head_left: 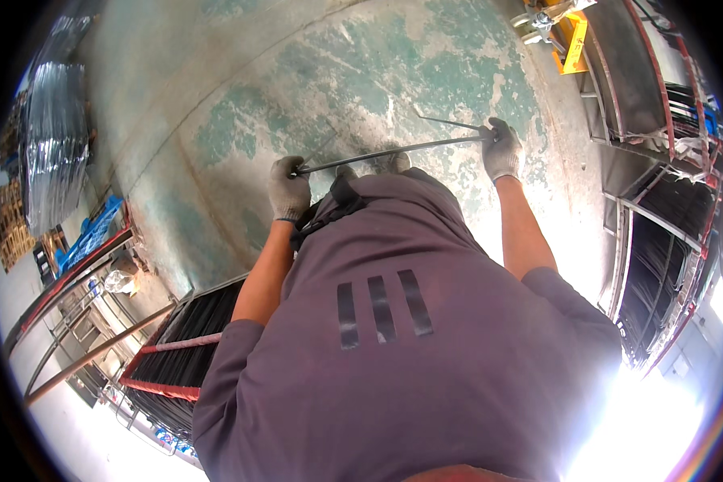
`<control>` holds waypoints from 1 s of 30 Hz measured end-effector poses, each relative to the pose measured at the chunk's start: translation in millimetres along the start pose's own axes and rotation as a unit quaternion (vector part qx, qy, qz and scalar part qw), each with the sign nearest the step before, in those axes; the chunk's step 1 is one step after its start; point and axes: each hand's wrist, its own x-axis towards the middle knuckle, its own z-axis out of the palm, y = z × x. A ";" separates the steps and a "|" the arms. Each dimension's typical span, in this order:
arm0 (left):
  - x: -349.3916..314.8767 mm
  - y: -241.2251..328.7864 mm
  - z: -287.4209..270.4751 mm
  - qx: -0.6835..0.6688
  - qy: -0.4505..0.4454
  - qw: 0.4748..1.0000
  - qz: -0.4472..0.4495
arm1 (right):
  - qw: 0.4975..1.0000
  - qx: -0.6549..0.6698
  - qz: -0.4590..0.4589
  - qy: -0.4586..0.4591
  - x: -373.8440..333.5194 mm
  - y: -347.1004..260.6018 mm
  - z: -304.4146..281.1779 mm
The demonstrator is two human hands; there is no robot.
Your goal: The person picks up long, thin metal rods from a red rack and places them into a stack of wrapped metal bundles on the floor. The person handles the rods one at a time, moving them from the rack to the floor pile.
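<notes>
Two gloved hands, left hand (288, 191) and right hand (502, 151), each grip clenched on dark rod (394, 151), feet hidden by torso.

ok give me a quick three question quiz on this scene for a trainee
1. True or false: both gloved hands grip the same long dark rod.
2. Which end of the rod sits higher in the picture? A) the left hand's end B) the right hand's end C) both level
3. Fill in: the floor under the rod is worn concrete with patches of ____ paint.

Key
1. True: the left hand and the right hand each close round the rod.
2. B: the rod slopes up toward the right hand.
3. Green: the floor shows flaking green paint.
</notes>
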 end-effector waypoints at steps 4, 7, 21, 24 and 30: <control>3.1 4.5 2.5 0.002 0.004 1.000 -0.010 | 1.000 -0.005 -0.015 -0.008 4.7 -8.5 -4.3; 2.5 -1.9 8.1 -0.008 0.011 1.000 -0.025 | 1.000 0.005 -0.021 -0.014 6.6 -21.4 -8.8; -0.2 2.6 8.9 -0.062 0.035 0.995 -0.074 | 0.996 -0.046 -0.069 -0.016 13.8 -22.1 -8.2; -4.0 6.2 7.8 -0.039 0.046 0.996 -0.060 | 0.996 -0.051 -0.077 -0.017 10.9 -22.9 -10.3; -6.1 7.4 8.0 -0.054 0.052 0.995 -0.063 | 0.995 -0.050 -0.081 -0.017 9.4 -24.2 -12.1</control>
